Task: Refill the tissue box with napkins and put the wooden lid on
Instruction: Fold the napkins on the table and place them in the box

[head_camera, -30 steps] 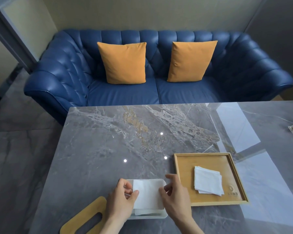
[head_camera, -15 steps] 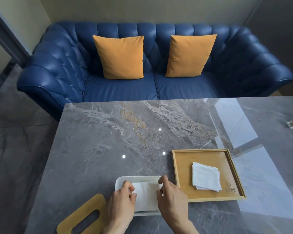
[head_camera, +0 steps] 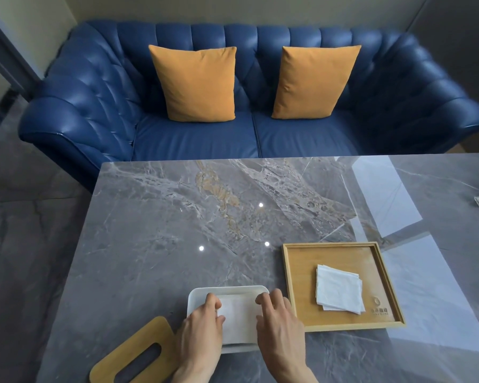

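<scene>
Grey marble table (head_camera: 155,244) in front of blue sofa (head_camera: 194,139). Wooden tray (head_camera: 296,286) at right, holding spare napkin stack (head_camera: 339,292), near for the next grab. Slotted wooden lid (head_camera: 134,352) parked at left, off the box. White tissue box (head_camera: 202,294) between, napkin (head_camera: 237,316) inside. Left hand (head_camera: 201,331) and right hand (head_camera: 280,324): fingers loosely curled, tips pressing napkin edges flat, grasping nothing, likely seating it.

blue sofa (head_camera: 233,139) | two orange cushions (head_camera: 197,84) (upright) | marble table (head_camera: 177,217)
</scene>
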